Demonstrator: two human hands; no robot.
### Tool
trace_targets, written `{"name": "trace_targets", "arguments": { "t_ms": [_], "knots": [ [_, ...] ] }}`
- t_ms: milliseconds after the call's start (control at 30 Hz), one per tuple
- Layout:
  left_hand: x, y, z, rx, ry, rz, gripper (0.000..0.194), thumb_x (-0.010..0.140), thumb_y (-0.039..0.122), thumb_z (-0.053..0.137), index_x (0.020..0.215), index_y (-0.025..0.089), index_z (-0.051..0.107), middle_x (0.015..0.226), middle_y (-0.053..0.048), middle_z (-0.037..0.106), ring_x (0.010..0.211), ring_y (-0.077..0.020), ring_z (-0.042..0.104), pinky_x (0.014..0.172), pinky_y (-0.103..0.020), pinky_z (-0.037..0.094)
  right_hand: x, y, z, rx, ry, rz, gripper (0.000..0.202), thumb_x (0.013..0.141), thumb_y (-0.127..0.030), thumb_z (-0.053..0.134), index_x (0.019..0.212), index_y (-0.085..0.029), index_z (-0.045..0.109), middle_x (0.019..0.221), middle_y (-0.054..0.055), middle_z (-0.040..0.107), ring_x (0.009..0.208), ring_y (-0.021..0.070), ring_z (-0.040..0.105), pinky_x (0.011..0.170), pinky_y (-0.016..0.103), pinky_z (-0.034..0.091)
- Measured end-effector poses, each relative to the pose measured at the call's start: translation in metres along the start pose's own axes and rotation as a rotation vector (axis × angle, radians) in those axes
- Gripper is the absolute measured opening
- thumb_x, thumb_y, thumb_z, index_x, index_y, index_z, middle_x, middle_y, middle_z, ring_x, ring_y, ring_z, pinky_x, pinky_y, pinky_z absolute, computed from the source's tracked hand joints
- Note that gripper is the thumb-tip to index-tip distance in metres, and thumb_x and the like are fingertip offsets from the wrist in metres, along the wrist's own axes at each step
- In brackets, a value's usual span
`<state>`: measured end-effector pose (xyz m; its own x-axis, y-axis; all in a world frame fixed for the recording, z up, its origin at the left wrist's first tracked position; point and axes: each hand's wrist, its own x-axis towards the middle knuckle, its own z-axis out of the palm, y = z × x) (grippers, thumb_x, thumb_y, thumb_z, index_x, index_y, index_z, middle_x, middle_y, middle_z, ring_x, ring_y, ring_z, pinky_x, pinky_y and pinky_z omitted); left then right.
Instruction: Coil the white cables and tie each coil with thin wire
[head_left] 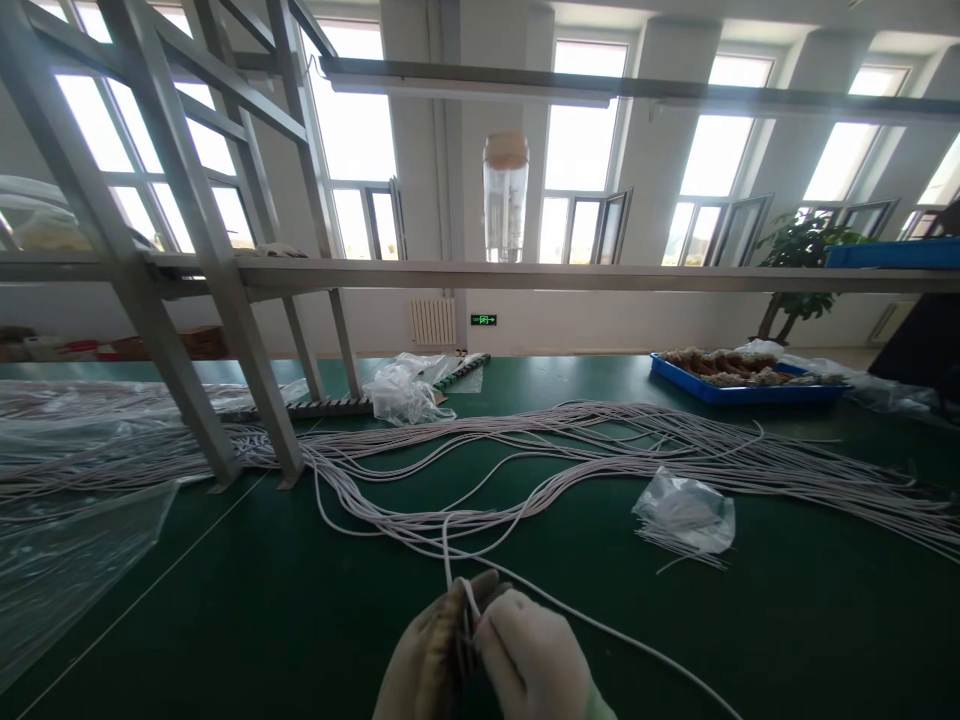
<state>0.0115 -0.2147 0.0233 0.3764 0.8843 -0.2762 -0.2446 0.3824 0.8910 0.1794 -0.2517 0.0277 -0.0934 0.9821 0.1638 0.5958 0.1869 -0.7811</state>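
One pale cable (447, 550) is held at 6 o'clock, its near part looped between the hands. Left hand (421, 655): grip closed around the cable. Right hand (534, 650): grip pinched nearly shut on the loop; cable end hidden. The cable bundle (480, 517) is spread across the tabletop (300, 620) at 12 o'clock, with a clear bag (686, 512) at 2 o'clock. Handling of this one cable is judged partway; many others lie loose, ungripped. No finished piece can be identified; the completed count cannot be told.
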Motion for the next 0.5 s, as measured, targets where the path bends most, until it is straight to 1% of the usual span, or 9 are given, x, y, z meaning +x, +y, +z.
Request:
{"name": "trace_targets", "arguments": {
  "t_ms": [67,100,167,233,300,333,400,433,500],
  "knots": [
    [0.004,0.004,-0.001,-0.091,0.015,-0.024,0.016,0.085,0.033,0.072,0.099,0.025,0.076,0.098,-0.011,0.077,0.116,-0.0368,0.066,0.101,-0.050,0.053,-0.007,0.009,0.012,-0.013,-0.035,-0.028,0.025,0.102,-0.033,0.045,0.086,-0.024,0.061,0.084,0.006,0.068,0.071,0.0216,0.065,0.062,0.029,0.051],
    [0.005,0.007,0.002,-0.133,0.017,-0.056,0.018,0.088,0.035,0.069,0.098,0.023,0.076,0.098,-0.011,0.077,0.113,-0.0353,0.068,0.101,-0.050,0.053,-0.009,0.013,0.017,-0.009,-0.055,-0.031,0.025,0.102,-0.034,0.045,0.086,-0.024,0.061,0.084,0.006,0.068,0.071,0.0214,0.065,0.061,0.029,0.050],
    [0.005,0.013,0.012,-0.202,0.021,-0.089,0.027,0.092,0.041,0.063,0.101,0.019,0.075,0.100,-0.013,0.077,0.106,-0.0327,0.071,0.099,-0.048,0.053,-0.010,0.021,0.025,0.027,-0.094,-0.047,0.025,0.101,-0.035,0.046,0.085,-0.023,0.061,0.086,0.007,0.068,0.071,0.0207,0.064,0.060,0.027,0.048],
    [0.001,0.020,0.020,-0.232,0.022,-0.074,0.035,0.093,0.044,0.063,0.110,0.015,0.073,0.100,-0.013,0.076,0.099,-0.0302,0.072,0.092,-0.045,0.055,-0.012,0.027,0.030,0.105,-0.086,-0.038,0.027,0.100,-0.036,0.047,0.082,-0.022,0.061,0.084,0.006,0.067,0.070,0.0199,0.063,0.061,0.027,0.047],
    [-0.006,0.029,0.023,-0.217,0.048,0.001,0.038,0.092,0.046,0.066,0.111,0.014,0.073,0.088,-0.009,0.073,0.081,-0.0249,0.070,0.076,-0.038,0.056,-0.012,0.033,0.030,0.191,-0.114,0.022,0.030,0.099,-0.039,0.048,0.079,-0.021,0.061,0.079,0.004,0.066,0.069,0.0194,0.061,0.061,0.027,0.046],
    [-0.010,0.033,0.021,-0.215,0.077,0.058,0.038,0.091,0.048,0.066,0.108,0.014,0.073,0.079,-0.006,0.069,0.071,-0.0209,0.065,0.068,-0.033,0.054,-0.012,0.038,0.027,0.229,-0.153,0.075,0.031,0.098,-0.041,0.049,0.078,-0.020,0.061,0.077,0.003,0.065,0.069,0.0194,0.060,0.062,0.027,0.046],
    [-0.018,0.040,0.016,-0.215,0.106,0.148,0.039,0.091,0.051,0.066,0.102,0.015,0.074,0.063,0.002,0.055,0.055,-0.0132,0.050,0.056,-0.027,0.046,-0.007,0.048,0.018,0.258,-0.234,0.204,0.032,0.097,-0.044,0.051,0.079,-0.019,0.063,0.075,0.003,0.064,0.071,0.0201,0.061,0.063,0.028,0.047],
    [-0.022,0.042,0.013,-0.224,0.101,0.162,0.040,0.091,0.053,0.065,0.099,0.015,0.075,0.060,0.004,0.049,0.050,-0.0103,0.041,0.052,-0.024,0.041,-0.001,0.053,0.011,0.249,-0.255,0.255,0.032,0.096,-0.044,0.052,0.080,-0.019,0.063,0.075,0.002,0.064,0.072,0.0207,0.061,0.064,0.029,0.048],
    [-0.027,0.046,0.009,-0.229,0.047,0.118,0.046,0.091,0.057,0.064,0.098,0.014,0.075,0.059,0.006,0.041,0.047,-0.0071,0.030,0.046,-0.022,0.032,0.014,0.060,-0.003,0.209,-0.205,0.321,0.032,0.096,-0.044,0.053,0.080,-0.019,0.062,0.074,0.002,0.062,0.072,0.0216,0.061,0.064,0.031,0.049]
  ]
}}
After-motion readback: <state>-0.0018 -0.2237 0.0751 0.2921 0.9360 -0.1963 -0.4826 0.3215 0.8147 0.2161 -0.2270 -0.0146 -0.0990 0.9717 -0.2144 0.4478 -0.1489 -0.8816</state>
